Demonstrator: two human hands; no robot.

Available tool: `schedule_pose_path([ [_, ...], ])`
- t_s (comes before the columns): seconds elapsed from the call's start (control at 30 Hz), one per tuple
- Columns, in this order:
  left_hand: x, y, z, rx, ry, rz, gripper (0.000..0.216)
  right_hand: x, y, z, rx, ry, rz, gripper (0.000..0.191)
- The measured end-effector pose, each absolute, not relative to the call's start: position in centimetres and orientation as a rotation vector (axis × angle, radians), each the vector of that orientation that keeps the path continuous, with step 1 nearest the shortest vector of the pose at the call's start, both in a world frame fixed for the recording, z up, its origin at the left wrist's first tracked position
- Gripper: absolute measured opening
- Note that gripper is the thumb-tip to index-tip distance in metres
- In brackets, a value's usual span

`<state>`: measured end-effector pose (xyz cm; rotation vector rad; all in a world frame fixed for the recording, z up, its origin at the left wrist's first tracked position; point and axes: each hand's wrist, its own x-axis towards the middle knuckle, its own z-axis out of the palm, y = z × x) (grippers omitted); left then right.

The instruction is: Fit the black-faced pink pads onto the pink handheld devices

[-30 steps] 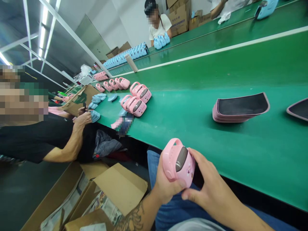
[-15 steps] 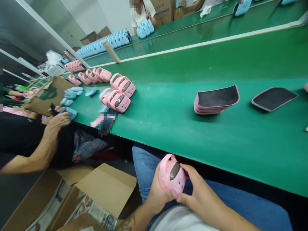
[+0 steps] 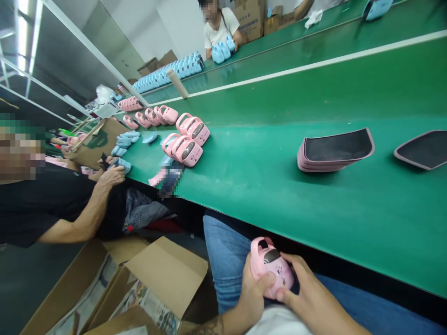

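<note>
Over my lap, below the bench edge, I hold a rounded pink plastic case [image 3: 274, 274] with a loop handle, a dark oval window and a small printed figure. My left hand [image 3: 254, 286] is closed round its handle side, thumb on the front. My right hand [image 3: 302, 284] grips the other side, its thumb at the lower edge and its fingers along the top. The underside of the case is hidden. On the bench ahead lies a stack of curved dark panels with pink edges [image 3: 335, 149]. Another such panel [image 3: 424, 149] lies to its right.
Pink handled cases [image 3: 188, 151] stand in a group on the green bench [image 3: 244, 186]. Further off is a row of blue ones [image 3: 171, 72]. At left a co-worker's hand [image 3: 113, 177] holds a blue part. Open cardboard boxes [image 3: 171, 270] sit on the floor at left.
The pink case has turned in my hands, so its printed front faces up more. My left thumb has moved up onto the front. The camera view has shifted left.
</note>
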<state>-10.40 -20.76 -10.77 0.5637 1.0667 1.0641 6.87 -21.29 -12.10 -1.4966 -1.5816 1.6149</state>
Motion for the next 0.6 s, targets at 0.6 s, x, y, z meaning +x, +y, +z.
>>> schedule_pose_path([
  [0.6, -11.3, -18.8, -13.0, 0.354, 1.012, 0.81, 0.063, 7.6, -19.6, -11.9, -1.379, -1.882, 1.369, 0.076],
])
